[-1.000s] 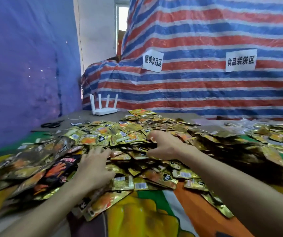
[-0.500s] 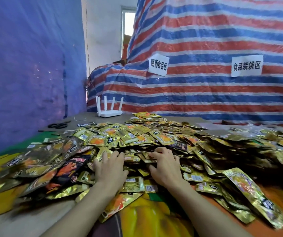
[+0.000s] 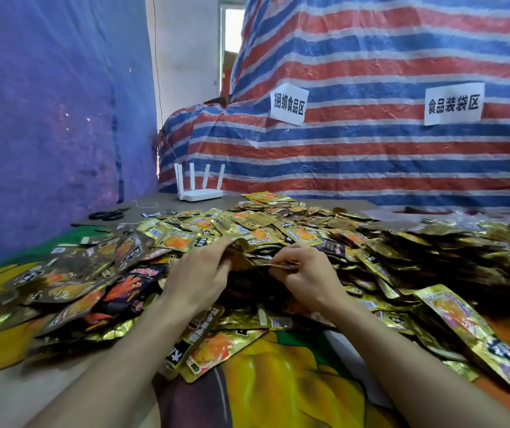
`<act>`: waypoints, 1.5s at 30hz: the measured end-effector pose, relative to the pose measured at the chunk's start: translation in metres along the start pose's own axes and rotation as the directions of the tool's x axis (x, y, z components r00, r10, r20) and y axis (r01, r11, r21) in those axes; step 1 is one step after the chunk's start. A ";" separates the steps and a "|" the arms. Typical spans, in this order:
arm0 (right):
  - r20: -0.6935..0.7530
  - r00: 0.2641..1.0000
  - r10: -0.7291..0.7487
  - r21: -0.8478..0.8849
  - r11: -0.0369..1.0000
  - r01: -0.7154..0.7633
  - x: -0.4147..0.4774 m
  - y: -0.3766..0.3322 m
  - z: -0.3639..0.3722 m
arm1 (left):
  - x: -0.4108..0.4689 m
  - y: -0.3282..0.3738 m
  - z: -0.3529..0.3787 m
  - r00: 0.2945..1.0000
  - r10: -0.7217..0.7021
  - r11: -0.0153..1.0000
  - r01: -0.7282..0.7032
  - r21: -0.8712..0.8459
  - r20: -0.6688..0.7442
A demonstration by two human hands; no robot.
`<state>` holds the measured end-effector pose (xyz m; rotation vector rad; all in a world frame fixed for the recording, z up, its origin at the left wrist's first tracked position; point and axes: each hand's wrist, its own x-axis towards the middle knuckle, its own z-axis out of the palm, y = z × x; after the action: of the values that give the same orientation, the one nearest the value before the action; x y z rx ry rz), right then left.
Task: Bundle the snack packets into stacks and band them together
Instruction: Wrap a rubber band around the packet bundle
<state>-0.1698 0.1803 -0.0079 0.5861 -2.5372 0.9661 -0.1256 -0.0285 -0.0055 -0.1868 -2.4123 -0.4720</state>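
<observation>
**Desk** (image 3: pixel 161 208): carrying a printed cloth and, across most of its width, the heap. Bare grey top is showing only at the far left, where scissors (image 3: pixel 107 214) and a white router (image 3: pixel 199 186) are sitting well apart from the work.

**Heap of snack packets** (image 3: pixel 355 242): lying loose and overlapping, facing every way. Most are gold foil, with darker ones at the left.
- Risk, as judged: the foil is looking slick, so neighbouring packets are likely sliding along with whatever is being lifted, spreading the heap toward the near edge.

**Gathered packets** (image 3: pixel 247 257): a few, being held at the middle of the heap between both hands, with edges not lined up.
- Risk, as judged: an uneven stack is likely fanning out or slipping apart when one hand is letting go to fetch a band.
- No band is showing anywhere in view, so that reach may be a long one.
- Dark and gold kinds may be getting mixed in one stack.

**Left hand** (image 3: pixel 198 279): lying palm down, fingers (image 3: pixel 216 251) curling and pinching the left side of the gathered packets.

**Right hand** (image 3: pixel 307 278): fingers bending closed, tips pinching the thin right edge of the same packets.
</observation>
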 end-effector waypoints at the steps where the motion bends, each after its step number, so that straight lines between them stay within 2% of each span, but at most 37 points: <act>1: -0.006 1.000 0.001 0.032 0.999 0.000 0.000 0.000 -0.001 | 0.000 -0.001 0.000 0.999 -0.007 0.999 0.006 -0.039 -0.037; 5: -0.114 0.992 -0.044 0.133 0.989 0.059 -0.002 -0.001 -0.005 | 0.004 -0.005 0.001 0.983 -0.089 0.964 0.044 -0.263 -0.161; 9: -0.292 0.954 -0.073 0.283 0.946 0.159 -0.002 -0.010 -0.007 | 0.003 0.000 0.001 0.946 -0.223 0.835 0.062 -0.547 -0.234; 11: -0.370 0.929 -0.026 0.389 0.903 0.181 -0.002 -0.015 -0.009 | 0.004 0.003 -0.001 0.926 -0.325 0.694 0.096 -0.714 -0.191; 14: -0.424 0.904 0.047 0.498 0.846 0.190 -0.001 -0.020 -0.012 | 0.008 0.007 -0.006 0.899 -0.439 0.398 0.195 -0.897 0.000; 16: -0.419 0.905 0.074 0.547 0.816 0.186 -0.002 -0.021 -0.013 | 0.007 0.010 -0.008 0.925 -0.362 0.245 0.218 -0.945 0.120; 17: -0.404 0.911 0.078 0.566 0.804 0.182 -0.003 -0.021 -0.014 | 0.005 0.012 -0.008 0.938 -0.303 0.204 0.234 -0.951 0.166; 20: -0.355 0.934 0.049 0.577 0.798 0.177 -0.007 -0.019 -0.018 | 0.001 0.017 -0.002 0.962 -0.187 0.213 0.237 -0.948 0.199; 25: -0.342 0.939 0.019 0.595 0.778 0.201 -0.008 -0.026 -0.012 | -0.004 0.033 0.010 0.966 -0.168 0.256 0.235 -0.938 0.196; 28: -0.370 0.926 0.075 0.656 0.726 0.204 -0.009 -0.031 -0.004 | -0.007 0.039 0.014 0.967 -0.115 0.354 0.254 -0.900 0.227; 31: -0.359 0.909 0.214 0.746 0.651 0.141 -0.011 -0.035 -0.001 | -0.010 0.044 0.015 0.970 -0.080 0.384 0.244 -0.890 0.231; 34: -0.234 0.906 0.352 0.846 0.533 0.012 -0.014 -0.041 -0.001 | -0.010 0.048 0.019 0.961 -0.166 0.376 0.267 -0.887 0.219; 36: -0.157 0.922 0.355 0.887 0.461 -0.026 -0.016 -0.045 0.002 | -0.010 0.052 0.021 0.945 -0.253 0.363 0.290 -0.886 0.206; 37: -0.161 0.931 0.327 0.888 0.460 -0.008 -0.017 -0.046 0.004 | -0.011 0.056 0.022 0.940 -0.274 0.336 0.293 -0.895 0.205; 39: -0.229 0.945 0.233 0.839 0.540 0.070 -0.021 -0.048 0.012 | -0.016 0.063 0.023 0.934 -0.267 0.266 0.307 -0.914 0.236; 42: -0.317 0.942 0.111 0.740 0.651 0.172 -0.025 -0.049 0.020 | -0.022 0.068 0.022 0.932 -0.179 0.227 0.350 -0.909 0.315; 45: -0.375 0.924 0.079 0.725 0.646 0.240 -0.027 -0.047 0.017 | -0.026 0.069 0.019 0.958 -0.070 0.233 0.286 -0.930 0.277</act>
<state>-0.1270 0.1438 -0.0070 0.6378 -1.6522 1.9241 -0.0996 0.0425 -0.0162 -0.4949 -1.9006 -2.1551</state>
